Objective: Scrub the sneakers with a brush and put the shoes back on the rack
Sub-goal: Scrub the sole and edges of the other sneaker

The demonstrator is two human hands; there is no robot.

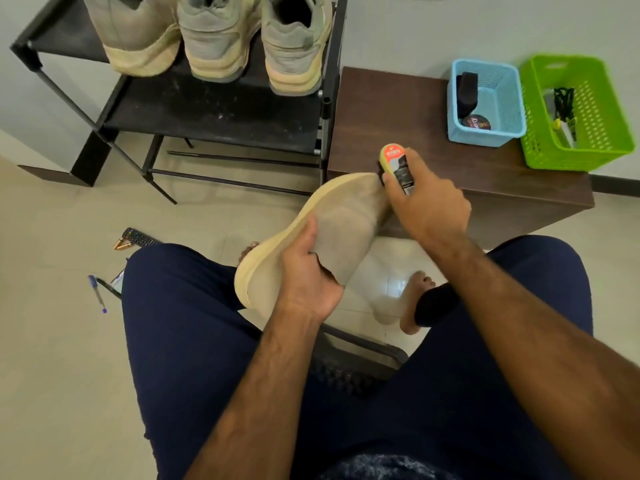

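Sneaker [343, 216] is being scrubbed: left hand [308, 271] gripping it, right hand [426, 199] gripping brush [398, 168] at toe; next, racking it.

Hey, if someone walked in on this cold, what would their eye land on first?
The beige sneaker held up in the middle: the left hand grips it while the right hand presses a brush against its far end. Next, the bright green basket and the blue basket on the brown bench at right, then three more sneakers on the black rack at upper left.
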